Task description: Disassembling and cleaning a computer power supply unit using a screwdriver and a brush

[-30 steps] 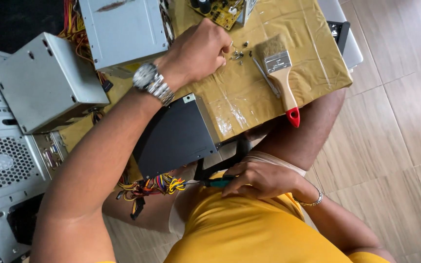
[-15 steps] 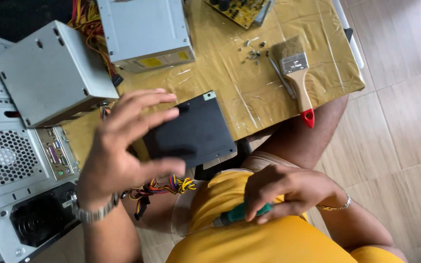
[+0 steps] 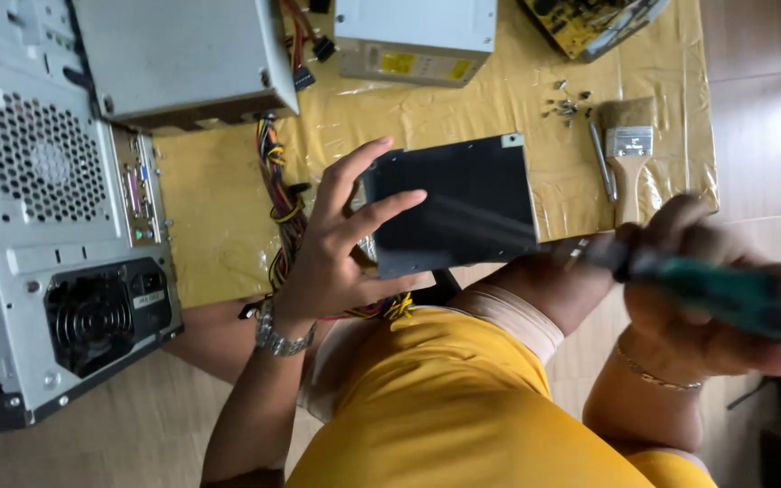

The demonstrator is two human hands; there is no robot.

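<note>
My left hand (image 3: 341,244) grips the left edge of a black metal drive unit (image 3: 458,203) that rests on the yellow-covered table (image 3: 219,217), fingers spread over its top. My right hand (image 3: 711,298) is raised at the right, blurred, closed around a screwdriver with a green handle (image 3: 734,294) whose shaft points left toward the drive. A bundle of coloured wires (image 3: 277,194) runs beside my left hand. I wear a watch on the left wrist and a bracelet on the right.
An open grey computer case (image 3: 56,217) lies at the left. Two grey power supply boxes (image 3: 413,36) sit at the back, with a circuit board (image 3: 589,18) at the far right. A paintbrush (image 3: 627,154) and several small screws (image 3: 567,99) lie at the table's right.
My left hand came back from the screws by the brush and took hold of the black drive. My right hand lifted the screwdriver from my lap up to the right.
</note>
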